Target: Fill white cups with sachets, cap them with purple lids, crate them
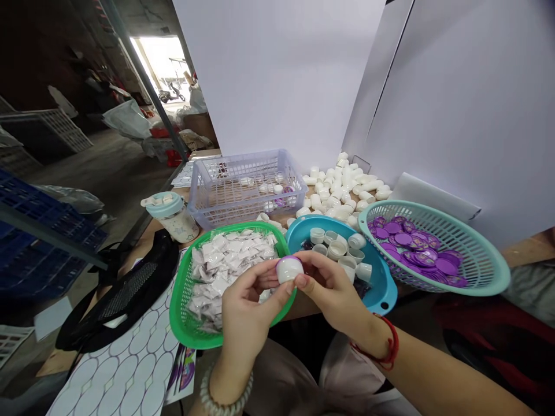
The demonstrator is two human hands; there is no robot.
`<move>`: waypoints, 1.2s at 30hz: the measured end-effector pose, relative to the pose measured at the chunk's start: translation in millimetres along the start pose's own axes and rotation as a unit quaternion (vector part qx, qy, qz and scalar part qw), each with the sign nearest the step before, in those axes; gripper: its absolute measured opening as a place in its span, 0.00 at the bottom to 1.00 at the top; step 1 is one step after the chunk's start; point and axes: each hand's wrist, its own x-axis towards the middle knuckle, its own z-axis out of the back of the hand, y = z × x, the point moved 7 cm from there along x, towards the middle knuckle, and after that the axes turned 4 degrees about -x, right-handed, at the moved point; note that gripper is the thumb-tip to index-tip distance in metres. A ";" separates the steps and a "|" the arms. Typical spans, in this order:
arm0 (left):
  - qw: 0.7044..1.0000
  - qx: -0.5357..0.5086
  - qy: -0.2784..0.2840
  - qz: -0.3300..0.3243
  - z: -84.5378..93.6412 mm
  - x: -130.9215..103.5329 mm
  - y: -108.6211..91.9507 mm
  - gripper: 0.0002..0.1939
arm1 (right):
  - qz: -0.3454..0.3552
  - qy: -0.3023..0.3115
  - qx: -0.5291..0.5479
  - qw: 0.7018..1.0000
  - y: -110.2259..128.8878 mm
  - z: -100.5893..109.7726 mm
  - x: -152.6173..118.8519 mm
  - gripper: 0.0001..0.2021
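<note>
Between my two hands is a small white plastic cup (289, 270) with a purple disc or rim at its far side. My left hand (251, 306) pinches it from the left with thumb and fingers. From the right, my right hand (332, 289) grips it too, its thumb near the cup's edge. Under my left hand stands a green basket (176, 312) full of small sealed white packets (229, 251). Behind my right hand, a blue basin (385, 277) holds several white cups (337, 249) and dark pieces that I cannot make out.
On the right, a pale teal basket (489, 271) holds purple discs (407, 242). A pile of white cups (338, 185) lies behind, beside a clear crate (203, 199) with a few pieces. At left are a tumbler (173, 216), a black mesh bag (130, 294) and printed sheets (130, 358).
</note>
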 end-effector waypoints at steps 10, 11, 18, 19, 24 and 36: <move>0.979 0.133 0.127 0.084 -10.3 9.8 6.3 0.25 | -0.208 0.063 0.273 0.937 -19.4 -25.1 1.2 0.18; 0.973 0.172 0.128 0.080 -11.6 8.1 4.1 0.24 | -0.201 0.058 0.267 0.941 -18.5 -26.1 1.5 0.18; 0.964 0.247 0.094 0.040 -6.6 4.1 -14.8 0.25 | -0.144 0.076 0.119 0.979 -9.9 -25.5 9.0 0.23; 0.961 0.258 0.093 0.034 -3.0 6.7 -16.2 0.24 | -0.115 0.097 0.072 0.986 -5.7 -25.5 16.0 0.22; 0.940 0.336 0.045 -0.046 28.7 24.6 -27.7 0.28 | 0.073 0.116 -0.256 0.957 20.6 -17.2 99.9 0.21; 0.864 0.443 0.093 -0.221 -48.4 6.7 -59.6 0.20 | 0.174 0.040 -0.587 0.790 -16.7 -47.0 207.9 0.26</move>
